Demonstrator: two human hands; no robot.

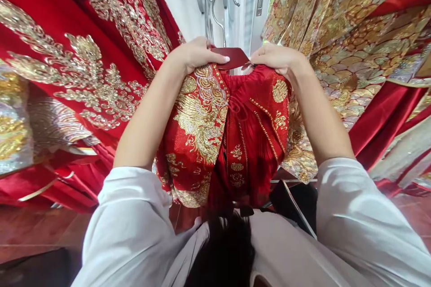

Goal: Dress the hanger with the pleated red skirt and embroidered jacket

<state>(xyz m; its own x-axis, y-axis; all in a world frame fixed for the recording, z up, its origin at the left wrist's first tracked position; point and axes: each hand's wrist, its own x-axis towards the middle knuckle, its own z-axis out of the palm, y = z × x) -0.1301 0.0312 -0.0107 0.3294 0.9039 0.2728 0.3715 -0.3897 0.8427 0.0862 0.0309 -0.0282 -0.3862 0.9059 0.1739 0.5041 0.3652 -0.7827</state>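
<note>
In front of my chest hangs a red embroidered jacket (pixel 202 119) with gold patterns, over a gathered red inner garment (pixel 240 136). A dark red clothes hanger (pixel 234 57) with a silver hook shows at its neck opening. My left hand (pixel 197 56) is closed at the hanger's left side, thumb lying along its dark red face. On the other side, my right hand (pixel 278 57) is closed, its fingertips pinching the neckline near the hanger's right end. A small shiny piece shows by those fingertips, too small to name. The jacket's shoulders lie just below both hands.
A red gown (pixel 101 45) with silver-gold beading hangs on the left. Gold-patterned garments (pixel 333 40) hang on the right. Behind the hook (pixel 218 15) are a pale wall and a door or window frame (pixel 261 0). Below is a reddish floor (pixel 30 228).
</note>
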